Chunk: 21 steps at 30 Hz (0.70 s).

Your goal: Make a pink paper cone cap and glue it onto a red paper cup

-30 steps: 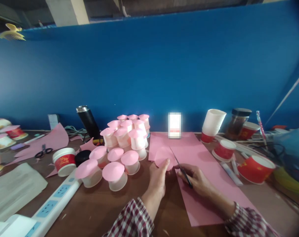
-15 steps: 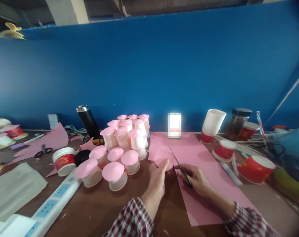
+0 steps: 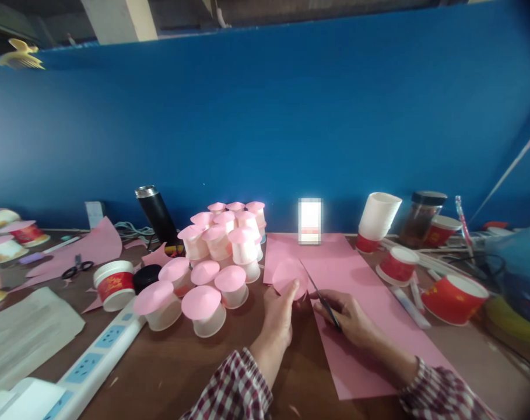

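My left hand (image 3: 278, 312) pinches a rounded piece of pink paper (image 3: 288, 274) that is part of a large pink sheet (image 3: 356, 291) lying on the brown table. My right hand (image 3: 350, 318) is closed on a pair of scissors (image 3: 319, 291) whose blades point up and left into the paper beside my left fingers. Just to the left stands a cluster of small translucent cups with pink paper cone lids (image 3: 216, 256).
A black flask (image 3: 157, 219), a red-and-white tub (image 3: 113, 286), a black lid (image 3: 146, 277) and a white power strip (image 3: 94, 361) lie at the left. Red paper cups (image 3: 452, 297), a white cup stack (image 3: 376, 221) and a jar (image 3: 422, 219) crowd the right. Spare scissors (image 3: 76, 268) rest far left.
Almost nothing differs; the view shifts very slightly and both hands stay on the pink paper and scissors.
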Each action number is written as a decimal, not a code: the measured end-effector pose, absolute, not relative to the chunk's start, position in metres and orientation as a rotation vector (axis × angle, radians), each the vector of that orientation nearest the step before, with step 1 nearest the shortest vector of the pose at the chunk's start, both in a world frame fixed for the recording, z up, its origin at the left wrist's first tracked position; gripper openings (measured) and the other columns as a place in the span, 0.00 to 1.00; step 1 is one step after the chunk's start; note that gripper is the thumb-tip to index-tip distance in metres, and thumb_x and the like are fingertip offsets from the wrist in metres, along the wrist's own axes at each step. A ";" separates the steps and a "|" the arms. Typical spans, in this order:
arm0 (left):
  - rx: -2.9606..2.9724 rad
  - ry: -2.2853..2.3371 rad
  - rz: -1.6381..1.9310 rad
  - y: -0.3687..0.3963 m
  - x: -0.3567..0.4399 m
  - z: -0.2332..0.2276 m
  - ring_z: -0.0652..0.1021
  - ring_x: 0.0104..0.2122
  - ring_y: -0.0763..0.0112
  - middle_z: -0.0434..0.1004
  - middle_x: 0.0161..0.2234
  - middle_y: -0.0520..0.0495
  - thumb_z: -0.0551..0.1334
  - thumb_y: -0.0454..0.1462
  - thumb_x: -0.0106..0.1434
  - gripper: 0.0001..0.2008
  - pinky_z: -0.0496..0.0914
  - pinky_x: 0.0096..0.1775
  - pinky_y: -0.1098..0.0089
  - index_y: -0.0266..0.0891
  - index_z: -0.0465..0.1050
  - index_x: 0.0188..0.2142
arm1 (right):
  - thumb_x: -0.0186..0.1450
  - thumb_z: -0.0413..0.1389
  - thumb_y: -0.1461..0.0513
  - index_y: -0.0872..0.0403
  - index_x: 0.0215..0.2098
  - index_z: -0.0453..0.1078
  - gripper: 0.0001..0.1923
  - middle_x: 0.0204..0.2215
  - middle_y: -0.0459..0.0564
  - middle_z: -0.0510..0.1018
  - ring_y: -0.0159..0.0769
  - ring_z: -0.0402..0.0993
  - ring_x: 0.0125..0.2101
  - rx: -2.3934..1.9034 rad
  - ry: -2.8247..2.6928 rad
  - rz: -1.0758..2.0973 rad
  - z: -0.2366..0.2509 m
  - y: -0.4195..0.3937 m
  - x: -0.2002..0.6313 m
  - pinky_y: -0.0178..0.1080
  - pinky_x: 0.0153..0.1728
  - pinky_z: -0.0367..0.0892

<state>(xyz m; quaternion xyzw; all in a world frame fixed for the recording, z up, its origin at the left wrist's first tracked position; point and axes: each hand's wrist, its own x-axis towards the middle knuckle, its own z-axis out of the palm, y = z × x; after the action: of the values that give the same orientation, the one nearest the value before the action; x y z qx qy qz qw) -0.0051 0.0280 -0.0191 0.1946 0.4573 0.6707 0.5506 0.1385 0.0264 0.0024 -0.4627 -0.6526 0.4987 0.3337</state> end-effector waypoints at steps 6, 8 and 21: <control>0.476 1.098 1.577 0.028 -0.006 -0.018 0.78 0.28 0.66 0.78 0.29 0.43 0.72 0.42 0.43 0.23 0.70 0.30 0.69 0.32 0.72 0.36 | 0.58 0.57 0.48 0.60 0.43 0.73 0.25 0.23 0.45 0.71 0.27 0.59 0.21 -1.194 -1.701 1.304 -0.002 0.029 0.139 0.32 0.22 0.57; 0.478 1.108 1.569 0.028 -0.006 -0.017 0.77 0.28 0.67 0.78 0.29 0.43 0.72 0.42 0.45 0.22 0.70 0.29 0.70 0.32 0.71 0.36 | 0.58 0.57 0.48 0.60 0.43 0.72 0.25 0.22 0.44 0.70 0.26 0.57 0.20 -1.180 -1.700 1.317 -0.004 0.030 0.140 0.31 0.21 0.55; 0.506 1.118 1.583 0.029 -0.008 -0.022 0.77 0.30 0.68 0.78 0.34 0.41 0.70 0.44 0.49 0.21 0.71 0.32 0.69 0.33 0.71 0.38 | 0.59 0.57 0.50 0.58 0.42 0.73 0.22 0.26 0.48 0.75 0.35 0.68 0.27 -1.154 -1.768 1.313 0.004 0.026 0.138 0.34 0.29 0.65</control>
<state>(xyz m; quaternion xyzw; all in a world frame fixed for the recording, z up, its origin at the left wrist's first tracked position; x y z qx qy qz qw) -0.0075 0.0293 -0.0221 0.2127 0.4702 0.6658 0.5389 0.1383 0.0256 0.0041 -0.4396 -0.6732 0.5000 0.3219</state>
